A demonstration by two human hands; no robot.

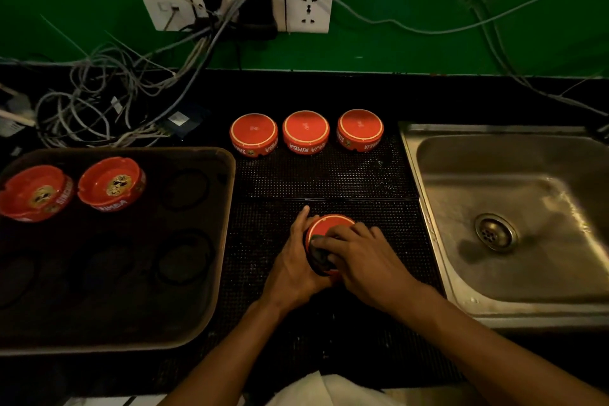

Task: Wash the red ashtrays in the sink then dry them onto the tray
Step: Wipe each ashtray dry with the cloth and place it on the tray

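Note:
A red ashtray (pixel 329 224) lies upside down on the black dotted mat, in the middle near me. My left hand (pixel 296 260) grips its left side. My right hand (pixel 359 254) presses a dark cloth (pixel 319 255) onto its base, fingers curled over the cloth. Three more red ashtrays (pixel 253 133) (pixel 305 130) (pixel 360 128) stand upside down in a row at the back of the mat. Two red ashtrays (pixel 36 193) (pixel 112 183) sit upright on the dark tray (pixel 197 273) at the left. The steel sink (pixel 494 181) is at the right.
A tangle of grey cables (pixel 99 102) lies on the counter behind the tray. Wall sockets (pixel 237 3) with plugs hang on the green wall above. The sink drain (pixel 496 232) shows in the wet basin.

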